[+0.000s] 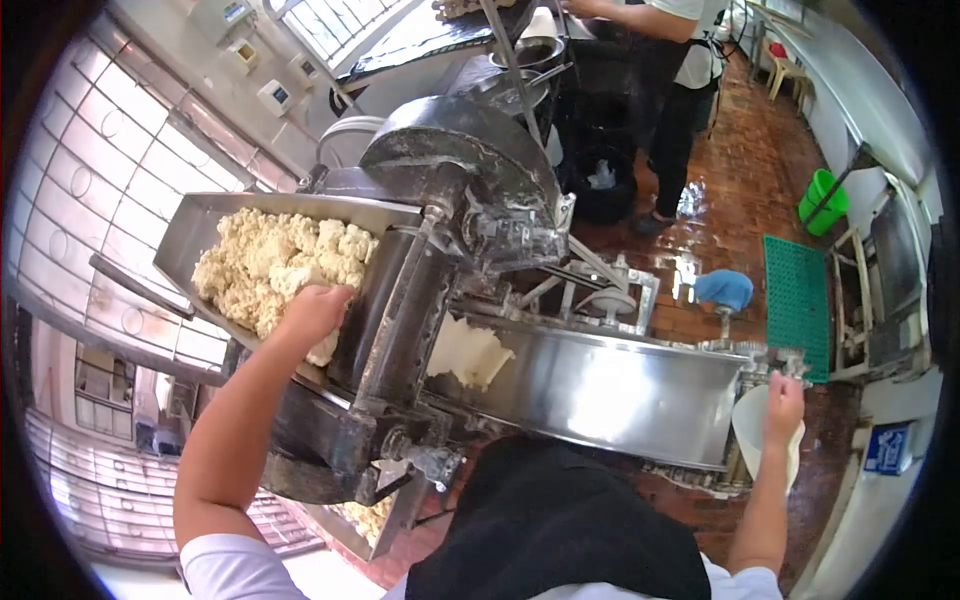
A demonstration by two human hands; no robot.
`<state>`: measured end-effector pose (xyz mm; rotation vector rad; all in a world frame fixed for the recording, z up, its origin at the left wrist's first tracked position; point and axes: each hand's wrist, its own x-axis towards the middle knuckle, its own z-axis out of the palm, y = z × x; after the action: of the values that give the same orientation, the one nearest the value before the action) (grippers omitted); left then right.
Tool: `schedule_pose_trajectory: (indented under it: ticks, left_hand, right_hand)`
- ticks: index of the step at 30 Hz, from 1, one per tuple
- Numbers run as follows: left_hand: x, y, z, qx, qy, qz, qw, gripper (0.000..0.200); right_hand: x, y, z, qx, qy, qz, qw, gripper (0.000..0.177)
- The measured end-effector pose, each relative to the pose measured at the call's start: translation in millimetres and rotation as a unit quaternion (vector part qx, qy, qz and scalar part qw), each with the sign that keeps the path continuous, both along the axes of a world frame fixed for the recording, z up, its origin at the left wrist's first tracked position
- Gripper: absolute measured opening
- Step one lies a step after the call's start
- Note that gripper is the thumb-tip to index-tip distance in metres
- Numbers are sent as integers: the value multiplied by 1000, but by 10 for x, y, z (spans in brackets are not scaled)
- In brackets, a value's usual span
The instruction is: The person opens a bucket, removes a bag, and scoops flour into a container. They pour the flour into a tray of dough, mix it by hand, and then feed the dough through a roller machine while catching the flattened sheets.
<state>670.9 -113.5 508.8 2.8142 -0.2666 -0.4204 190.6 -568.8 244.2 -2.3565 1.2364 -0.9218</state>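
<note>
Crumbly pale dough fills a metal hopper on top of a roller machine. My left hand is closed at the dough's near edge, beside the dark roller; what its fingers hold is hidden. A flat sheet of dough with a ragged edge lies on the shiny metal chute right of the rollers. My right hand is closed at the chute's far right end, next to a metal fitting and a pale round piece; I cannot make out what it grips.
Another person stands at a dark counter at the top. A green bucket, a green mat and a blue-covered stool are at the right. More dough sits in a lower tray. Barred windows line the left.
</note>
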Motion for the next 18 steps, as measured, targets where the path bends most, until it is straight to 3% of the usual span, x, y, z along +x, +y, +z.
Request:
schedule_pose_trajectory:
  ticks: [2, 4, 7, 10, 17, 18]
  left_hand:
    - [90, -7, -51, -42, 31, 32, 998, 46]
    - [129, -24, -91, -84, 55, 61, 993, 48]
    - [91, -55, -201, -115, 11, 100, 988, 51]
    - [79, -35, -312, -204, -77, 71, 973, 51]
    - [224, 9, -440, -194, -93, 50, 975, 54]
    - [206, -13, -426, -187, -69, 85, 976, 54]
  right_hand:
    - [239, 183, -48, 19, -66, 52, 996, 35]
    - [443, 436, -25, 71, -53, 62, 994, 35]
    - [682, 761, -153, 149, -31, 99, 983, 37]
    - [813, 1051, -364, 210, 18, 135, 968, 39]
    - [863, 1343, -954, 264, 120, 167, 942, 44]
    - [833, 1376, -1028, 265, 118, 160, 944, 44]
